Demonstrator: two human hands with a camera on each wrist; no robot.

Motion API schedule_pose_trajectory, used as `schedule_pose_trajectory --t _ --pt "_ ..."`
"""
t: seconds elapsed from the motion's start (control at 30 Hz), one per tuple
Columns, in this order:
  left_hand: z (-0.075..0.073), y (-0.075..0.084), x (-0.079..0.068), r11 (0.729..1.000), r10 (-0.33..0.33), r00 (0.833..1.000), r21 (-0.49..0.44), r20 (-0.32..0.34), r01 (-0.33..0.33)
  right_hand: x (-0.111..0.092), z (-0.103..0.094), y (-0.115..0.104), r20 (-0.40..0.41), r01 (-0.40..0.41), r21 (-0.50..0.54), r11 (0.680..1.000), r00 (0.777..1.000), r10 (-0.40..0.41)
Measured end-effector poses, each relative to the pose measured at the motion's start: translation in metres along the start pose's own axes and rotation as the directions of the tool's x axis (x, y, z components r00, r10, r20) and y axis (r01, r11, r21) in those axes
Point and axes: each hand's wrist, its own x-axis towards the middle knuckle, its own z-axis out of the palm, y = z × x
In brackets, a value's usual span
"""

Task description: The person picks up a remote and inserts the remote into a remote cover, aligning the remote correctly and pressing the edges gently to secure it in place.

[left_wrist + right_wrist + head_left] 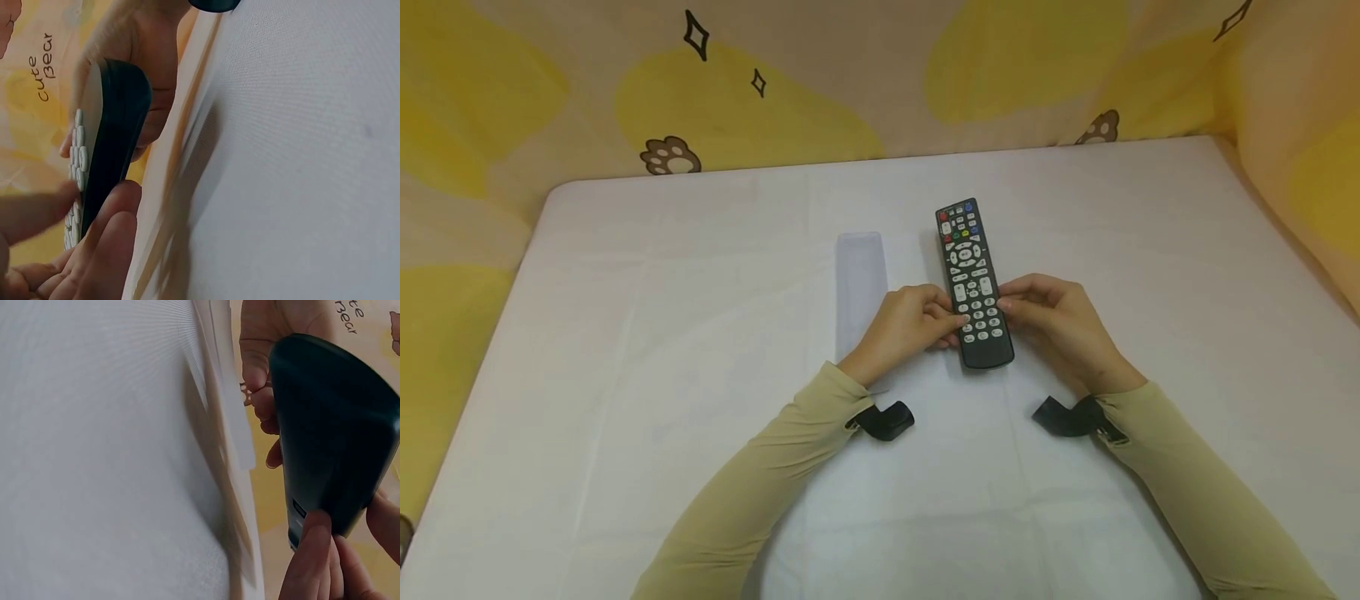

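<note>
A black remote control with white and colored buttons is held up over the white table, its button side facing up. My left hand pinches its left edge, thumb on the lower buttons and fingers underneath. On the opposite edge, my right hand holds it between thumb and fingers. The remote's smooth dark back shows in the right wrist view, with fingertips pressed against it. Left of the remote lies a clear, long narrow plastic sleeve or tray, its near part hidden behind my left hand and forearm.
The white-covered table reaches back to a yellow and beige patterned cloth, which also hangs along the sides. Black straps stick out from both sleeve cuffs near the wrists.
</note>
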Motion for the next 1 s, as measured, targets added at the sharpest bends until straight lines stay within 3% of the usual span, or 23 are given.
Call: schedule_pose_trajectory --t 0.33,0.67,0.9,1.0 --pt "-0.002 0.004 -0.001 0.976 0.010 0.999 0.220 -0.038 -0.001 -0.002 0.002 -0.002 -0.054 0.016 -0.110 0.994 0.998 -0.022" --pt "-0.001 0.003 -0.002 0.983 -0.003 0.999 0.181 -0.045 0.011 -0.005 0.013 -0.002 -0.121 0.120 -0.163 0.979 0.983 -0.141" --pt "0.001 0.005 -0.004 0.989 -0.019 1.000 0.144 -0.014 0.021 -0.009 0.023 0.000 -0.135 0.223 -0.105 0.969 0.962 -0.236" --pt "0.002 0.005 -0.005 0.990 -0.022 1.000 0.140 -0.021 0.025 -0.010 0.026 0.000 -0.140 0.248 -0.131 0.960 0.954 -0.265"
